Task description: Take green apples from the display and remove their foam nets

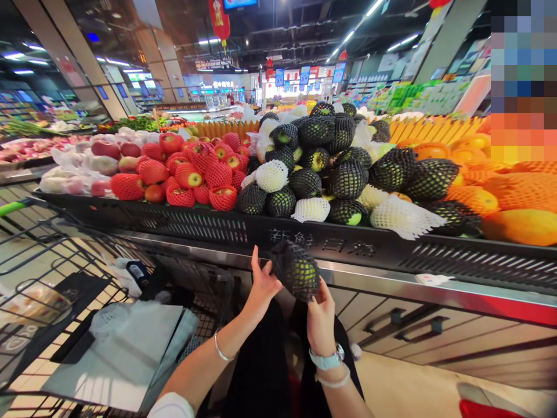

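A dark green fruit in a black foam net (303,274) is held in front of the display, tilted, with the loose end of its net toward the left. My right hand (321,319) grips its lower right end between thumb and fingers. Beside the net's left end is my left hand (260,287), fingers apart and the index finger pointing up; its thumb is at the net, though contact is unclear. Similar net-wrapped green fruits (348,179) are piled on the stand beyond, some in white nets (311,209).
The black display edge (209,223) runs across in front of me. Red-netted apples (188,175) lie left of the pile, orange mangoes (520,226) right. At my left stands a shopping cart (26,244) carrying a grey flat item (122,354). Cabinet handles (418,328) stick out below.
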{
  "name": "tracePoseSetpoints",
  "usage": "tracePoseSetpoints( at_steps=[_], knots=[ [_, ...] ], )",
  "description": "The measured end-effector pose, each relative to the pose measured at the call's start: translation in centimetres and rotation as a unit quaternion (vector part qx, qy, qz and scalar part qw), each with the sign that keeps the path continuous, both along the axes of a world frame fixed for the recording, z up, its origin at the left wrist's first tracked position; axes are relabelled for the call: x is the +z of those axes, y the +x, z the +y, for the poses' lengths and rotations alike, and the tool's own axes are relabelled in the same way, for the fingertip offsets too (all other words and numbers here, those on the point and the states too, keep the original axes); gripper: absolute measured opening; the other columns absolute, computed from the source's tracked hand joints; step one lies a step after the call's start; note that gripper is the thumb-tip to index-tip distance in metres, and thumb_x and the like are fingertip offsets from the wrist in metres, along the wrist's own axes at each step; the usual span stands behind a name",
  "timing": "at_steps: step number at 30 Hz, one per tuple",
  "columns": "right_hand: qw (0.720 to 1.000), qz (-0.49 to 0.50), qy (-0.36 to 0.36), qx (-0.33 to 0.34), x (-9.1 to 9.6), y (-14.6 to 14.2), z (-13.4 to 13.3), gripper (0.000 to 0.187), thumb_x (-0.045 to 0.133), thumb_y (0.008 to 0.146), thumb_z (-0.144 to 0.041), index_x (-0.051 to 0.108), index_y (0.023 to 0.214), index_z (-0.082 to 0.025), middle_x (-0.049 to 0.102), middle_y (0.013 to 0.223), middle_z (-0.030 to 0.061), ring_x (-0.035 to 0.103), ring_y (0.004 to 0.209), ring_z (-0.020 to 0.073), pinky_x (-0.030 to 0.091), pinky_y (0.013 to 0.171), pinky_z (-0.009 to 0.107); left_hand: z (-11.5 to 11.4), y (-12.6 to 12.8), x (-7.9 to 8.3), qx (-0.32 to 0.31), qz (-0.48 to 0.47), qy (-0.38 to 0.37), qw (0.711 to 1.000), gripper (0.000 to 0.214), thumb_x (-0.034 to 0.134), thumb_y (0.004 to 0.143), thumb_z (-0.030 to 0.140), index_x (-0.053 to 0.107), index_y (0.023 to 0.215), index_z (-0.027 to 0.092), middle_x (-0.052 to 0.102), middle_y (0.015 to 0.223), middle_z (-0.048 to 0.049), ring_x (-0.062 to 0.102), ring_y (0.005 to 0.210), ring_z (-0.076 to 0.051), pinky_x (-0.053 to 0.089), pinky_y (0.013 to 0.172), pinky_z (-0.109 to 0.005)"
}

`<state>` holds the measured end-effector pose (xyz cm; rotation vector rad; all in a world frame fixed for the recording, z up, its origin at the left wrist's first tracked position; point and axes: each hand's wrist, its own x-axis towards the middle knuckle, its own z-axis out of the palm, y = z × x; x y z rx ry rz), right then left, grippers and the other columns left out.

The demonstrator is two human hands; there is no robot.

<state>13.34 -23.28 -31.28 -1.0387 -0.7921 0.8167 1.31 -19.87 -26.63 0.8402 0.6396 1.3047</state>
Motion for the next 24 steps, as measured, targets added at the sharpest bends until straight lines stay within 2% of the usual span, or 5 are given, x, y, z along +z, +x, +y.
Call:
tracePoseSetpoints(
  at_steps=[3,6,17,21,24],
  knots=[
    [0.999,0.019,-0.003,-0.034,0.0,-1.0,-0.5,0.054,0.066,0.077,-0.035,0.055,0.127,-0.016,0.062,0.125,0.013,0.059,0.115,0.0276,0.044,0.102,0.048,-0.6,0.7,-0.2,-0.004,-0.003,0.009,1.0,0.12,0.086,0.053,0.056,0.017,0.149,0.036,0.056,0.135,-0.0096,0.054,0.122,-0.025,0.039,0.106,-0.04],
    [0.997,-0.054,0.016,-0.051,0.2,-2.0,-1.3,0.056,0.066,0.076,-0.029,0.053,0.13,-0.018,0.056,0.131,0.0124,0.053,0.122,0.0283,0.041,0.105,0.049,-1.3,1.0,-0.2,-0.018,-0.004,-0.008,1.0,0.106,0.085,0.055,0.056,0.033,0.145,0.031,0.055,0.137,-0.0098,0.049,0.128,-0.027,0.037,0.109,-0.042],
    [0.94,-0.315,0.128,-0.025,1.2,0.0,-0.5,0.046,0.055,0.081,-0.019,0.057,0.127,-0.025,0.059,0.117,0.0112,0.055,0.112,0.028,0.049,0.093,0.05,-1.6,0.1,-0.9,0.013,0.0,-0.016,1.0,0.09,0.074,0.061,0.068,0.044,0.139,0.032,0.063,0.127,-0.0077,0.053,0.124,-0.029,0.043,0.104,-0.046],
    [0.959,-0.263,0.101,0.004,1.3,0.6,0.0,0.047,0.069,0.074,-0.023,0.06,0.119,-0.022,0.063,0.117,0.0108,0.059,0.109,0.0279,0.049,0.096,0.05,-1.3,0.0,-0.5,0.039,0.008,0.01,0.999,0.095,0.062,0.057,0.083,0.05,0.135,0.029,0.062,0.129,-0.008,0.045,0.132,-0.03,0.042,0.106,-0.044],
    [0.985,-0.159,0.058,0.032,0.6,0.4,-0.2,0.049,0.073,0.07,-0.025,0.061,0.117,-0.02,0.065,0.117,0.0104,0.062,0.108,0.0266,0.05,0.097,0.046,-1.0,-0.2,0.3,-0.012,-0.025,0.024,0.999,0.097,0.046,0.06,0.091,0.057,0.13,0.024,0.063,0.129,-0.0107,0.044,0.132,-0.033,0.038,0.108,-0.047]
  ],
)
